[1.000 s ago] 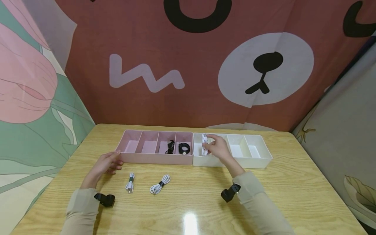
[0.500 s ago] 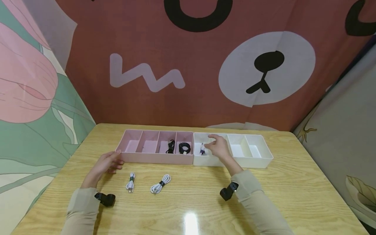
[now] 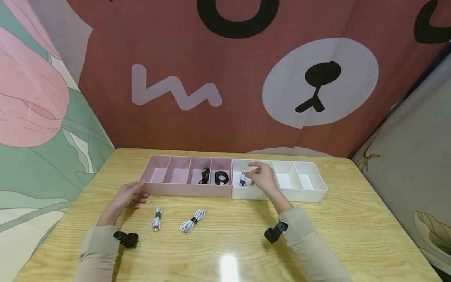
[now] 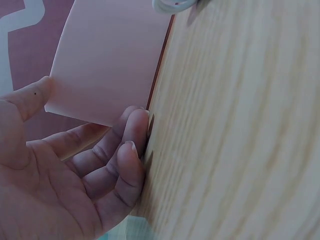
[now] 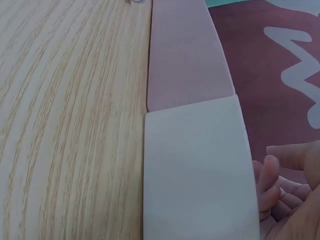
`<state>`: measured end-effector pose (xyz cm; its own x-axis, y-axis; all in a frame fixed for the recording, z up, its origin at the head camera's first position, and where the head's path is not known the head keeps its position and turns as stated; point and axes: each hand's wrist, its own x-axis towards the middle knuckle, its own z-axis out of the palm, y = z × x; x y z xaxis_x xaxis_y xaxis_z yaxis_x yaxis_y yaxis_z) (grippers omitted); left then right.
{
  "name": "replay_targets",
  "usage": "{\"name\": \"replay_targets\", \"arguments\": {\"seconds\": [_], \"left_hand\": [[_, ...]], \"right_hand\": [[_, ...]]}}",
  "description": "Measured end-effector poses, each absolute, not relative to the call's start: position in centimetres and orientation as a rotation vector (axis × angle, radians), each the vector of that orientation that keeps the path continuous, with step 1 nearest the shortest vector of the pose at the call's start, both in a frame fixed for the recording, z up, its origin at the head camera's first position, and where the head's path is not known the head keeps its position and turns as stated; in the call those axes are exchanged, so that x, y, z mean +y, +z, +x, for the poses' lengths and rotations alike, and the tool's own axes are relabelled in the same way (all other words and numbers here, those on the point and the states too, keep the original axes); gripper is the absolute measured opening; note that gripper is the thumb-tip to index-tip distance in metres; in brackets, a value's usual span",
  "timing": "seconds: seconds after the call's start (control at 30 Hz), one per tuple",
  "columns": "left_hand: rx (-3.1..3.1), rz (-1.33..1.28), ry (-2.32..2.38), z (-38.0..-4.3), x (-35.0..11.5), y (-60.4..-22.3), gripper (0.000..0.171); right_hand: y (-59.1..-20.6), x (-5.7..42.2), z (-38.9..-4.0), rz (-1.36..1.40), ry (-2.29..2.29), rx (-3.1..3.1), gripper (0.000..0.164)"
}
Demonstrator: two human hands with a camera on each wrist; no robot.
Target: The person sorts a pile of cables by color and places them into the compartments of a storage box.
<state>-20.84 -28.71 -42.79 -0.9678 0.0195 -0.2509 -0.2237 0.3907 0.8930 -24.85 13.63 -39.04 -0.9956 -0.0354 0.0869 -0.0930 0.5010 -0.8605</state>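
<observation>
My left hand (image 3: 125, 197) is at the left end of a pink divided storage box (image 3: 186, 190). In the left wrist view its thumb touches the rim corner and its fingers bend round the end wall. Above the first compartment of the white divided storage box (image 3: 282, 194), my right hand (image 3: 262, 176) holds nothing, thumb and fingers apart. A bundled white cable (image 3: 242, 179) with a dark tie lies in that compartment, just left of the fingers. Two more bundled white cables lie on the table: one with a green tie (image 3: 156, 219), one with a black tie (image 3: 192, 221).
Black coiled cables, one (image 3: 204, 176) in the third pink compartment and another (image 3: 221, 178) in the fourth, lie in the pink box. Both boxes stand end to end near the back of the wooden table (image 3: 225, 239). A printed cloth (image 3: 239, 129) hangs behind.
My right hand has let go of the white cable, which dropped from its fingers into the first white compartment. The left hand stays at the pink box.
</observation>
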Motion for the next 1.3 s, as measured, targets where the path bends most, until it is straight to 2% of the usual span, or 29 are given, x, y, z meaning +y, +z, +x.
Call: {"name": "replay_targets", "arguments": {"seconds": [0.93, 1.3], "left_hand": [[2.415, -0.169, 1.630, -20.7, -28.6, -42.6, 0.066], [2.407, -0.174, 1.630, -20.9, -28.7, -42.8, 0.064]], "right_hand": [[-37.6, 12.8, -22.0, 0.222, 1.694, -2.682, 0.029], [-38.2, 12.1, -21.5, 0.484, 1.806, -2.688, 0.035]]}}
